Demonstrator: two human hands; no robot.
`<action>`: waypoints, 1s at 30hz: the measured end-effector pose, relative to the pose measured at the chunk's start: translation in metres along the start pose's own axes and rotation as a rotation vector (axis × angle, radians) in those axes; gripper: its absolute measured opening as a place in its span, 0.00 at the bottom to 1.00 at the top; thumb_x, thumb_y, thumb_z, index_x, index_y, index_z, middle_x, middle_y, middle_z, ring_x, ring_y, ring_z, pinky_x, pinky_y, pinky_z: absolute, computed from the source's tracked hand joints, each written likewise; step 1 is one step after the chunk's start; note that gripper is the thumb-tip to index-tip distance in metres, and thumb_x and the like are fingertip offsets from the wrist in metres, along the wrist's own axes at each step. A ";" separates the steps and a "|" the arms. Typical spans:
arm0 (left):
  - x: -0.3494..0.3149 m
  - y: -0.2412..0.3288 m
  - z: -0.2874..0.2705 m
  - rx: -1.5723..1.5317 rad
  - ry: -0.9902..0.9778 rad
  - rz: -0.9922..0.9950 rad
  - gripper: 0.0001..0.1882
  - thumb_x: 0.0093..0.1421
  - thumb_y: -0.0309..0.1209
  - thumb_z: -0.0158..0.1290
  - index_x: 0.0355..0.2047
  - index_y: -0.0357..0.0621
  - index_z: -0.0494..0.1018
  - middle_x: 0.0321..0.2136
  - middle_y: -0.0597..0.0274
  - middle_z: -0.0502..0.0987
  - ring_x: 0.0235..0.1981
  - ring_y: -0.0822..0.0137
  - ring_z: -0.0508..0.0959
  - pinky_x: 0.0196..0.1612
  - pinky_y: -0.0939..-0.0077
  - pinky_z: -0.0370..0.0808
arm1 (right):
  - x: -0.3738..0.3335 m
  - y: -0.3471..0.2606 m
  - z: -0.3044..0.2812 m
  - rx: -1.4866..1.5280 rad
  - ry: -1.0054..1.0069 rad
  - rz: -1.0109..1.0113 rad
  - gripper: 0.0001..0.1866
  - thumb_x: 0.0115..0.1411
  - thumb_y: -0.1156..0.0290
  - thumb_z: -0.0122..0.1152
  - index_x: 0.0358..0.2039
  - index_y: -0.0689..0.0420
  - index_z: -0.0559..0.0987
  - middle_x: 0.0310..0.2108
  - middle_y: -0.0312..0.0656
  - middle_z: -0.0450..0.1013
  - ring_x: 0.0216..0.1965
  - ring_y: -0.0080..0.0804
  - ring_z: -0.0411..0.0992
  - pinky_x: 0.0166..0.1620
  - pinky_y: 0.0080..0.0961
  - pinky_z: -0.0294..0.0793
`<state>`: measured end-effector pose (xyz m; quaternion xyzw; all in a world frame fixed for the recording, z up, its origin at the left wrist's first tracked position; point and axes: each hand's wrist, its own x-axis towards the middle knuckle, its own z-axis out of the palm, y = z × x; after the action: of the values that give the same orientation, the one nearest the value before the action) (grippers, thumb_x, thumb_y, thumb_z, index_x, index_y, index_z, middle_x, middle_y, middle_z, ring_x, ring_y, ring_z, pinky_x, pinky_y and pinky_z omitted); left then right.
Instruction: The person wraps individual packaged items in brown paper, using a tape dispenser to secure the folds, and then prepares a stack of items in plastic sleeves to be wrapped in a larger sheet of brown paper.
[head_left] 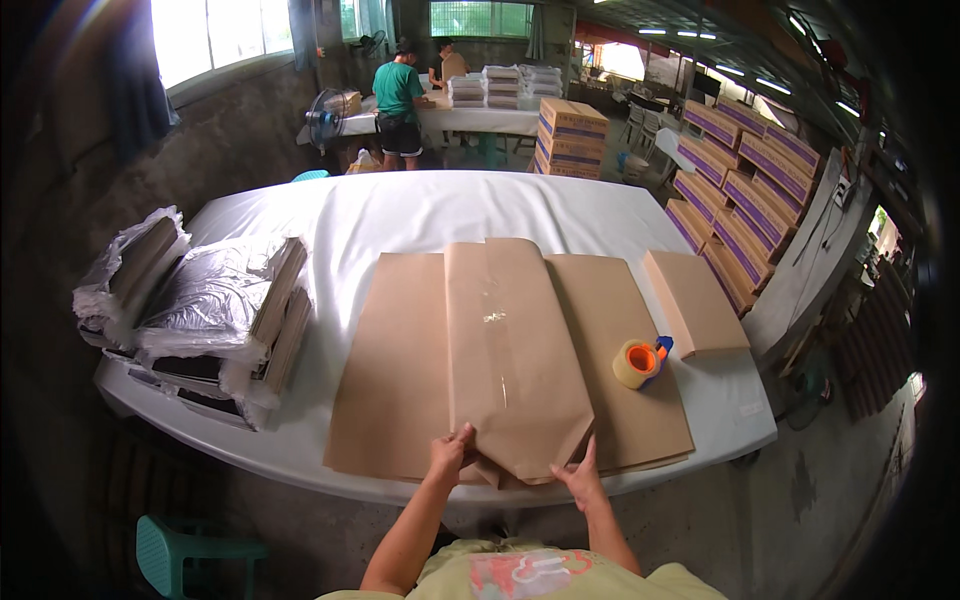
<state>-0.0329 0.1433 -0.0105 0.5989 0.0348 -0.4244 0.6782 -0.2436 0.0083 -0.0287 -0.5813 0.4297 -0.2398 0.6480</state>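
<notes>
A packet in brown wrapping paper point(515, 330) lies lengthwise before me, clear tape running along its top seam. Its near end is partly folded, with slanted corners and a loose flap. At that end's left corner, my left hand point(450, 458) is closed on the paper. My right hand point(582, 478) grips the right corner, thumb on the near flap and forefinger along the side. Flat brown paper sheets point(385, 370) are spread under the packet. On their right part rests a tape roll in an orange and blue dispenser point(637, 364).
A finished brown packet point(697, 300) lies at the right. Plastic-wrapped stacks point(215, 300) occupy the left of the white-covered table point(350, 205). Beyond are a fan point(326, 118), two people at another table and stacked cartons point(745, 190). A green stool point(180, 550) stands lower left.
</notes>
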 end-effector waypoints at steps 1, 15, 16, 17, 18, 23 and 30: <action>-0.002 -0.006 -0.002 0.022 0.007 0.032 0.20 0.55 0.42 0.57 0.32 0.32 0.71 0.27 0.56 0.76 0.26 0.66 0.78 0.29 0.73 0.79 | -0.014 -0.006 0.004 -0.019 -0.020 0.012 0.55 0.49 0.80 0.63 0.64 0.50 0.31 0.27 0.42 0.72 0.28 0.26 0.71 0.35 0.27 0.73; -0.041 -0.081 -0.003 0.619 -0.317 0.168 0.16 0.53 0.39 0.57 0.31 0.36 0.77 0.22 0.54 0.78 0.23 0.66 0.79 0.29 0.71 0.74 | -0.015 -0.004 0.011 -0.029 -0.037 0.017 0.55 0.52 0.83 0.58 0.63 0.50 0.26 0.23 0.46 0.73 0.22 0.32 0.74 0.24 0.30 0.77; -0.045 -0.094 -0.011 0.751 -0.373 0.192 0.15 0.52 0.39 0.57 0.31 0.38 0.78 0.24 0.53 0.78 0.24 0.64 0.79 0.31 0.70 0.75 | -0.019 -0.008 0.012 -0.042 -0.056 0.037 0.55 0.52 0.83 0.58 0.62 0.50 0.25 0.24 0.47 0.73 0.22 0.33 0.75 0.24 0.30 0.77; -0.055 -0.105 -0.016 0.873 -0.404 0.248 0.14 0.49 0.39 0.58 0.33 0.44 0.79 0.27 0.52 0.79 0.27 0.61 0.79 0.35 0.70 0.74 | -0.025 -0.016 0.011 -0.060 -0.071 0.056 0.55 0.52 0.83 0.58 0.62 0.49 0.24 0.24 0.48 0.73 0.22 0.34 0.75 0.23 0.30 0.77; -0.054 -0.108 -0.020 0.935 -0.534 0.234 0.14 0.50 0.38 0.58 0.33 0.43 0.79 0.26 0.54 0.79 0.28 0.63 0.79 0.34 0.71 0.74 | -0.031 -0.023 0.009 -0.077 -0.086 0.075 0.55 0.52 0.84 0.57 0.62 0.49 0.24 0.24 0.49 0.73 0.22 0.36 0.75 0.23 0.31 0.77; -0.098 0.036 -0.012 0.455 -0.782 0.087 0.10 0.57 0.33 0.54 0.34 0.39 0.77 0.23 0.67 0.78 0.26 0.74 0.77 0.33 0.80 0.74 | -0.050 -0.054 -0.042 -0.188 -0.258 0.136 0.33 0.52 0.81 0.58 0.57 0.61 0.57 0.22 0.48 0.73 0.21 0.35 0.75 0.20 0.29 0.75; -0.019 0.099 0.060 1.302 -0.037 1.263 0.27 0.60 0.43 0.47 0.58 0.49 0.58 0.57 0.58 0.61 0.56 0.56 0.63 0.54 0.60 0.63 | 0.056 -0.137 0.048 -0.778 0.061 -0.722 0.21 0.56 0.64 0.59 0.49 0.57 0.70 0.48 0.50 0.69 0.50 0.38 0.69 0.50 0.35 0.68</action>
<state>-0.0119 0.0950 0.0943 0.7645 -0.5579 0.0811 0.3125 -0.1488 -0.0399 0.0852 -0.8825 0.2780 -0.2872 0.2477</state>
